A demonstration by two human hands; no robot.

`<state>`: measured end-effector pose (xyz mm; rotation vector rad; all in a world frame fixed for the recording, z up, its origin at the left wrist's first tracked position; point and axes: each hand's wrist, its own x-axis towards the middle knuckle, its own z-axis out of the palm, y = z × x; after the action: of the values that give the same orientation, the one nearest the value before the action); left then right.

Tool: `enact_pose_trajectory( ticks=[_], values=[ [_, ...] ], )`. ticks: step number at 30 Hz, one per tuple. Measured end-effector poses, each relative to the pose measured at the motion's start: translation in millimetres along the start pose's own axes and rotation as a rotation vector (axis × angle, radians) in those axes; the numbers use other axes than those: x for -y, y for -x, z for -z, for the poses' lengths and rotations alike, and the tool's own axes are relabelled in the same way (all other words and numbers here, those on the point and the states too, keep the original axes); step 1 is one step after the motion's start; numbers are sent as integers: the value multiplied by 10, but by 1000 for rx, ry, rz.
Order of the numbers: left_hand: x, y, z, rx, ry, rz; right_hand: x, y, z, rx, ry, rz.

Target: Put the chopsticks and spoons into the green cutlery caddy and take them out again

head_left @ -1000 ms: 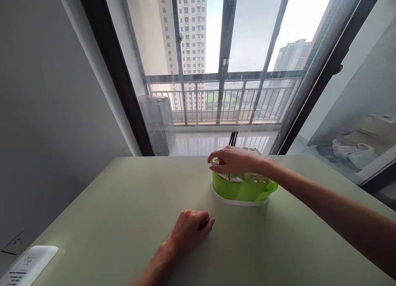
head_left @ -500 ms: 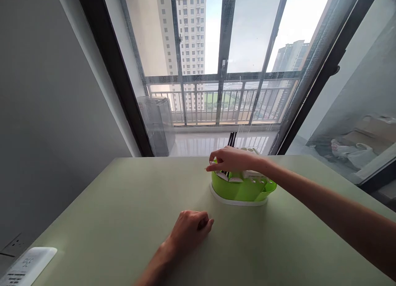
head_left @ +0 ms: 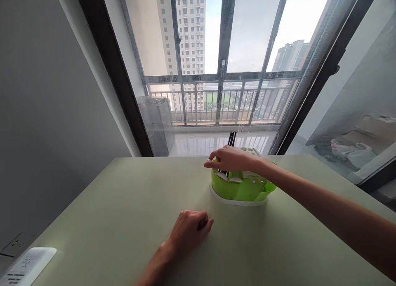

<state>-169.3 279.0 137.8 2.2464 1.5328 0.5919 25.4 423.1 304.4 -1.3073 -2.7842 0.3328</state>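
Note:
A lime-green cutlery holder [head_left: 241, 189] on a white base stands at the far middle of the pale green table [head_left: 123, 212]. Black chopsticks [head_left: 232, 138] and white spoon-like pieces stick up from it. My right hand [head_left: 235, 159] hovers over the holder's left end, its fingers pinched together at the rim around a small white bit that I cannot make out. In front of the holder my left hand [head_left: 190, 230] rests on the table as a loose fist, with nothing showing in it.
A white flat device [head_left: 26, 266] lies at the table's near left corner, beside a wall socket [head_left: 14, 244]. A grey wall runs along the left. Behind the table's far edge is a large glass door [head_left: 216, 71] onto a balcony.
My right hand has risen slightly and shifted a little left at the holder's left end. The left hand and the holder have stayed put.

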Motion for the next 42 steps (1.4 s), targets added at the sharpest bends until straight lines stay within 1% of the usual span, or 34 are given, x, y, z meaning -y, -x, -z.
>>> enact_pose_trajectory(
  ticks=[13,23,30,33,38,42],
  values=[
    [-13,1,12,-9,7,-16,-2,33,23,-29,-14,-10],
    [-20,1,21,1,4,-1,-47,17,-13,-85,87,-16],
    [-28,2,27,1,3,8,-74,21,-19,-96,39,-57],
    [-28,-1,18,-5,-1,4,-85,59,-25,-169,22,-61],
    [-30,-6,12,-4,2,-3,-78,218,-40,-311,-36,-103],
    [-25,-6,17,-4,8,-3,-84,302,-82,-353,-85,-119]
  ],
)
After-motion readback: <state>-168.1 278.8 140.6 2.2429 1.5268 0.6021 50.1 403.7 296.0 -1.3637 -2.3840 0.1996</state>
